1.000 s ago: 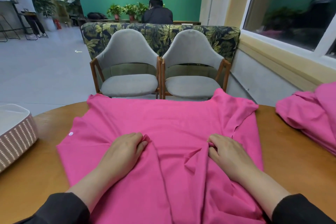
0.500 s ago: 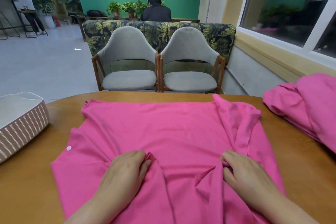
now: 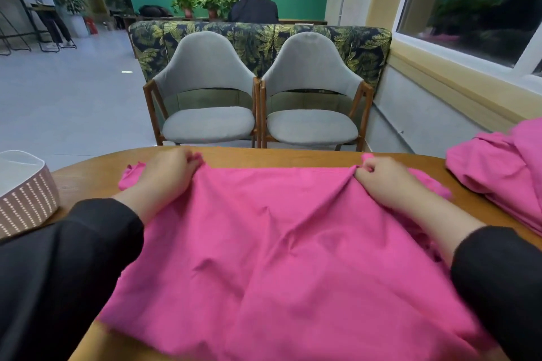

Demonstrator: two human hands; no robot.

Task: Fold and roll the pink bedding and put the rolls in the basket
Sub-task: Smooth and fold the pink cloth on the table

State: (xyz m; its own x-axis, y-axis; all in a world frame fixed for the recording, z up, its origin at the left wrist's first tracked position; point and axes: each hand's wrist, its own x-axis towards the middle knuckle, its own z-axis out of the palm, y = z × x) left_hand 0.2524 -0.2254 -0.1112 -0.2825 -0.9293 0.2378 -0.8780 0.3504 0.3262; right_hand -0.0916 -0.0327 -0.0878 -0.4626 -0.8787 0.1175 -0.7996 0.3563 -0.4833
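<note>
Table (image 3: 293,155): round wood top, fills the lower part of the view; everything below sits on it.
Pink sheet (image 3: 293,258): spread flat across table centre, from near edge up to far edge, wrinkled in the middle; near layer looks folded over twd the far edge. Small bit of fabric pokes out left of the l. hand.
Pink pile (image 3: 504,182): 2nd heap of same fabric, bunched, at right side of table, apart from the sheet.
Basket (image 3: 26,202): brown w/ white dash pattern, pale lining, at left table edge; nothing pink seen in it, well apart from sheet.
Arms: both stretched fwd over the sheet, black sleeves to the wrist, forearms lying on the fabric.
Left hand (image 3: 167,173): at far-left corner of the fold, knuckles up, fingers curled, pinching the fabric edge near table's far rim.
Right hand (image 3: 381,176): at far-right corner, same pose, fingers curled and gripping a gathered bit of edge; creases run from it.
Chairs (image 3: 205,97): 2 grey ones w/ wood legs, just beyond table.
</note>
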